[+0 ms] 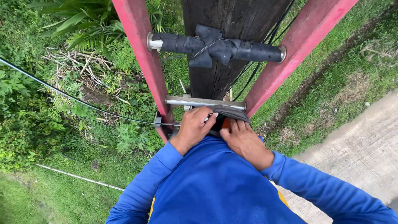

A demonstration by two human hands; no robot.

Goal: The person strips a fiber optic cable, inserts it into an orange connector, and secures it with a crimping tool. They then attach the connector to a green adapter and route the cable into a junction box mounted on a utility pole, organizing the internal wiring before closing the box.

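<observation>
- Head view: the person is up on a red ladder (143,62) that leans on a dark wooden pole (226,45). We look down past a blue shirt (215,186) to the ground far below.
- The left hand (194,126) is curled shut, fingers pressed together, on the end of a thin black cable (83,101). The cable runs from this hand away to the left, over the bushes.
- The right hand (244,139) lies on a grey pouch (232,113) at the person's waist, fingers bent and tucked at its edge. Something dark and orange peeks out of the pouch – I cannot tell what it is.
- Both hands are just below a shiny metal rung (205,102). The rung above it is wrapped in black padding (219,47) and sits against the pole.
- What could go wrong: neither hand holds the ladder, so a wobble or a lean could make the person slip – and it looks like a long way down.
- If the cable is tight, it could jerk the left hand sideways, or spring out and fall into the bushes.
- Something small could drop out of the open pouch and get lost in the grass.
- The place: it is outdoors in daylight. Green grass (319,103) and leafy plants (33,124) are under the ladder, a pale concrete path (365,145) is on the right, and a thin white pipe (78,177) lies in the grass on the left.
</observation>
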